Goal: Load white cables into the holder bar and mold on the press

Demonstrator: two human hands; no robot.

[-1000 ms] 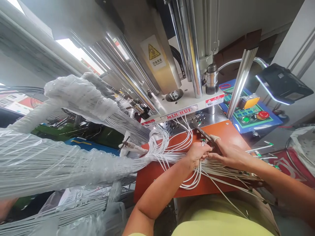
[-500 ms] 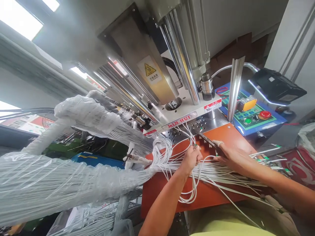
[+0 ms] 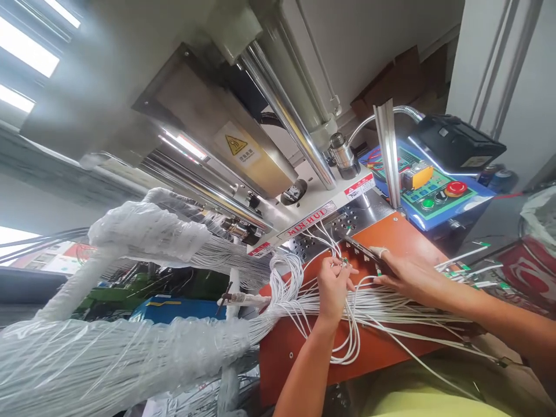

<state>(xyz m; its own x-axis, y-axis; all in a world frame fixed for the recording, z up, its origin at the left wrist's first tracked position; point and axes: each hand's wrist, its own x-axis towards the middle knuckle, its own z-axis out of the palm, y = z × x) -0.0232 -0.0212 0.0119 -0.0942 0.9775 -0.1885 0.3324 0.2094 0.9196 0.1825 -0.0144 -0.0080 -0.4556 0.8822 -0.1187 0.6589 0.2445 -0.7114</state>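
My left hand [image 3: 333,285] is closed round the ends of several white cables, with small green-and-metal connectors [image 3: 344,262] showing at its fingertips. To its right, my right hand [image 3: 396,269] grips a dark metal bar [image 3: 360,248] with small pale pieces along its edge. The bar's far end rests by the perforated metal plate [image 3: 347,219] of the press. Beneath both hands, a thick bundle of white cables [image 3: 382,307] crosses the orange-brown table [image 3: 417,237]. Cable loops [image 3: 286,275] lie left of my left hand, and others hang below it.
The press [image 3: 310,223] stands over the table's far side. A blue control box [image 3: 452,202] with green and red buttons is at the right. Plastic-wrapped cable bundles [image 3: 174,339] on a wrapped frame [image 3: 143,229] fill the left. A metal post [image 3: 387,153] rises behind the table.
The view has shifted and tilted slightly. My left hand has turned more upright, its fingers spread a little around the cable ends. My right hand keeps its hold on the bar.
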